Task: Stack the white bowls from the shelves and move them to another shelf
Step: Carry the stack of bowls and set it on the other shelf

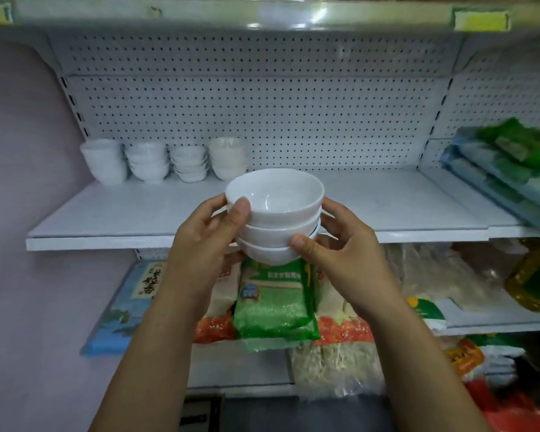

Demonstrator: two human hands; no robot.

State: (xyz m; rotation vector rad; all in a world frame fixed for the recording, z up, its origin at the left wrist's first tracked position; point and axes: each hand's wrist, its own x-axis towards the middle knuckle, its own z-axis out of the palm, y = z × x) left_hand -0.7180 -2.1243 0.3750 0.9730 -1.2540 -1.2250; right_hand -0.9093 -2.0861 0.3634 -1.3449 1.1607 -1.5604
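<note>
A stack of three white bowls [276, 218] hangs in the air just in front of the white shelf [131, 213]. My left hand [206, 241] grips the stack's left side, thumb on the top bowl's rim. From the other side my right hand [343, 254] grips it, thumb against the lowest bowl. Several more stacks of white bowls [164, 162] stand in a row at the back left of the same shelf, against the pegboard.
Green and blue packets [508, 169] lie piled at the shelf's right end. Below it, bags of rice [275, 304] and grain fill a lower shelf, with a yellow oil bottle [533, 279] at the right. A pink wall [22, 182] borders the left.
</note>
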